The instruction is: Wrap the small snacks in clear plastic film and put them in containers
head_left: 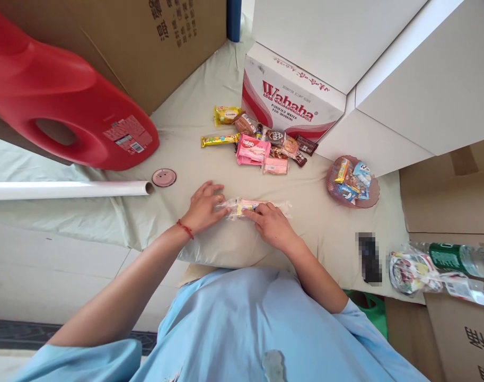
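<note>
A clear-wrapped packet (247, 206) with a yellow and pink part inside is laid flat near the front edge of the cloth-covered tabletop (305, 223); its small print cannot be read and is partly covered by the right hand (274, 227). The fingers there are laid over the packet, and whether they are clamped on it cannot be told. The left hand (205, 208) is held at the other end, its fingers spread apart and its thumb set against the crinkled wrapper. Beyond, a pink pack (253, 149), on which "nabati" seems to be printed upside down, is surrounded by other wrapped snacks (219, 140). Behind them "Wahaha" and "PURIFIED WATER FOR DRINKING" can be read on a red and white box (293, 101). The far left is blocked by a red jug (86, 101), marked with a barcoded label, and a brown carton (146, 48) printed with Chinese characters. A white roll (67, 190) is laid near a round pink disc (164, 178). To the right, more snacks are held in a pinkish bowl (332, 190); a green-labelled bottle (446, 257) is seen farther right
</note>
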A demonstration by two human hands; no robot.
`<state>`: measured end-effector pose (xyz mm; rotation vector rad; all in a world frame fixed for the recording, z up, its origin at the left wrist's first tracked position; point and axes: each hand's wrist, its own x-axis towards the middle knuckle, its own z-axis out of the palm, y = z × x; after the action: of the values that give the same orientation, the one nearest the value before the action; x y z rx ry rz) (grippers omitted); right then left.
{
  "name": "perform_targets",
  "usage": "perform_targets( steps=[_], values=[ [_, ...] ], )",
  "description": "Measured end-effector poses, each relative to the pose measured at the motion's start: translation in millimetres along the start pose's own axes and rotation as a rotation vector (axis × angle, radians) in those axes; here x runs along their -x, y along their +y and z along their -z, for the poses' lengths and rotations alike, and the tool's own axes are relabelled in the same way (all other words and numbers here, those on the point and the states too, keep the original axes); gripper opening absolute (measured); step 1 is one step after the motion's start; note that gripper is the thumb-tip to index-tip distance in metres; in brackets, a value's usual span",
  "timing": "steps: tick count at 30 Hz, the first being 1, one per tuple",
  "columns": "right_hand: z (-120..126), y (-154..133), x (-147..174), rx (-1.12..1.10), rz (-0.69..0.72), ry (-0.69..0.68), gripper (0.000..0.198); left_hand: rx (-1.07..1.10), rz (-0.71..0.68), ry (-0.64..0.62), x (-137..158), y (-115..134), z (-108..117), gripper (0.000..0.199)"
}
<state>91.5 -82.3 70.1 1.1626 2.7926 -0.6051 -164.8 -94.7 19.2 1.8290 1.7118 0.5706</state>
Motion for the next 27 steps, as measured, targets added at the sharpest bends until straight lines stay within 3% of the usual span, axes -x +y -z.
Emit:
perform_targets(
  steps=[5, 8, 11, 16, 21, 23, 25, 27],
  values=[
    [4, -7, -1, 0.065, -0.028, -0.022, 0.047, 0.185, 0.104, 0.092, 20, 34, 13, 0.025],
    [2, -5, -3, 0.074, -0.015, -0.023, 0.047, 0.256, 0.101, 0.175, 18, 65, 3, 0.018],
    [-2, -3, 0, 0.083, -0.005, -0.005, 0.043, 0.291, 0.026, 0.13, 9, 87, -17, 0.023],
    [-12, 1, 23, 0.018, -0.003, 0.07, 0.044, 0.095, -0.205, 0.042, 2, 88, -42, 0.037],
    [-23, 26, 51, -0.262, 0.013, 0.138, 0.033, -0.212, -0.251, 0.039, 13, 82, -54, 0.042],
    [-27, 42, 55, -0.425, -0.051, 0.224, 0.028, -0.314, -0.251, 0.047, 20, 84, -61, 0.047],
    [-30, 59, 52, -0.501, -0.233, 0.404, 0.03, -0.375, -0.249, 0.07, 27, 86, -70, 0.051],
    [-32, 72, 44, -0.435, -0.443, 0.573, 0.038, -0.399, -0.243, 0.098, 32, 86, -79, 0.055]
  ],
)
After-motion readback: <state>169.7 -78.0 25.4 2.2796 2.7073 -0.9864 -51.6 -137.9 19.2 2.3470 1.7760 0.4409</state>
